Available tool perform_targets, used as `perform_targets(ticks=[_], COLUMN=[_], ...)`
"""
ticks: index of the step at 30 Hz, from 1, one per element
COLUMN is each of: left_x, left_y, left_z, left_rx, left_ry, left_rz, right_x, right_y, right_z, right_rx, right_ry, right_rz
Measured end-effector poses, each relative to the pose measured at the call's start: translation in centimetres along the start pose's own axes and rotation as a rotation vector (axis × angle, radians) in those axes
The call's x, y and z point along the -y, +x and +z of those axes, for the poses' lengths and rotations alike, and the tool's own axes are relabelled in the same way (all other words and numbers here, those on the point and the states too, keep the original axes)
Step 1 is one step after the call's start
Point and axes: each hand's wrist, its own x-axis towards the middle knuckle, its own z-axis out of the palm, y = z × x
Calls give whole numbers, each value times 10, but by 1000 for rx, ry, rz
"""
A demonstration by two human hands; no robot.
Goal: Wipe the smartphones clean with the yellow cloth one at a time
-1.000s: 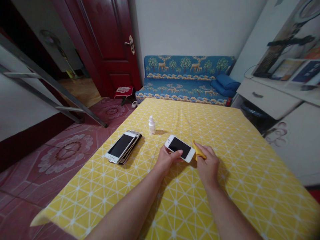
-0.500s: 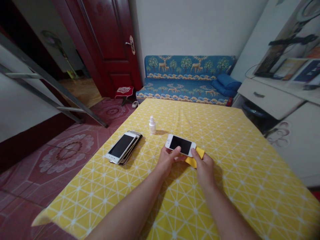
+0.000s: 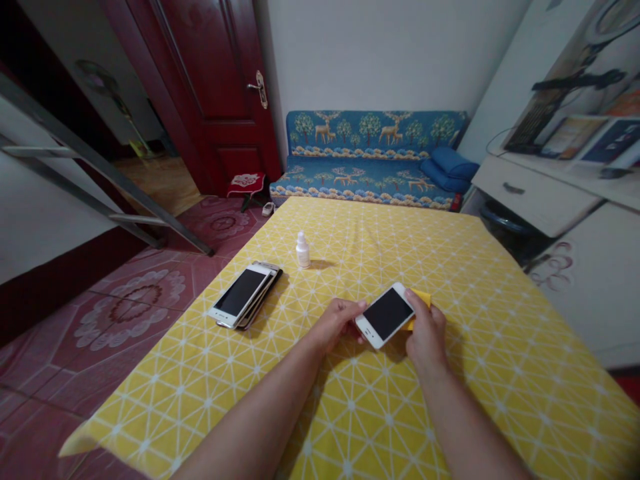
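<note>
A white smartphone (image 3: 387, 315) with a dark screen is held tilted above the table, screen facing up. My right hand (image 3: 427, 333) is closed on its right edge, thumb along the side. A yellow cloth (image 3: 423, 298) pokes out behind the phone, pinched in that same hand. On the opposite side, my left hand (image 3: 340, 323) has its thumb at the phone's left edge and its fingers curled below, partly hidden. Left of both hands lies a stack of phones (image 3: 245, 293), a white one on top. A small white dropper bottle (image 3: 303, 252) stands upright behind them.
A yellow patterned cloth covers the table (image 3: 500, 347). Beyond its far edge is a blue sofa (image 3: 350, 173). A white cabinet (image 3: 535, 193) stands right; a metal ladder (image 3: 135, 193), red door (image 3: 225, 80) and small stool (image 3: 246, 183) are left.
The phone has turned in my hands: its camera end, formerly at upper left, now points away from me to the right. Both hands have shifted slightly right, with the cloth.
</note>
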Motion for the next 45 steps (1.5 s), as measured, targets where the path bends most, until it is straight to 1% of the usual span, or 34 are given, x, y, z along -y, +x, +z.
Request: perform_targets(ticks=[3,6,8,11,13,15,17,21,22,24,26,29,31,33,37,39,41,45], left_x=[-5,-9,-9,-7,-5,-4,-4,-6,-6,-6,-5,-4,-4,-4,-4,-5,-5,-5], left_y=[-5,-8,-9,-8,-7,-6,-6,-6,-6,-5,-4,-1,-1,-1,-5,-6,-5,-1], left_z=[-2,-2,-1,0,0,0,0,-1,-1,-3,-4,-7,-9,-9,-7,-6,-7,-12], left_rx=[129,211,227,214,219,222,208,189,185,151,82,-22,-41,0,161,186,152,22], left_ry=[42,27,-1,-60,-105,-147,-188,-254,-260,-272,-307,-388,-416,-402,-302,-279,-294,-397], left_rz=[-49,-85,-97,-99,-100,-108,-115,-125,-126,-113,-77,-30,-28,-49,-135,-148,-127,-66], right_x=[0,2,3,1,-3,-7,-9,-5,-3,-1,1,2,2,1,0,0,0,-1], right_y=[-2,-6,-9,-9,-7,-3,0,1,0,-4,-11,-21,-23,-20,-7,-6,-11,-24], right_z=[-1,0,0,0,-2,-3,-5,-7,-7,-8,-8,-8,-8,-9,-10,-10,-9,-7], right_rx=[67,108,110,116,111,104,122,264,301,363,438,592,650,613,382,338,373,557], right_ry=[-57,-92,-100,-111,-98,-94,-153,-398,-442,-488,-492,-467,-453,-454,-491,-500,-496,-477], right_rz=[18,31,57,100,77,-15,-187,-624,-703,-809,-862,-903,-925,-937,-912,-914,-939,-967])
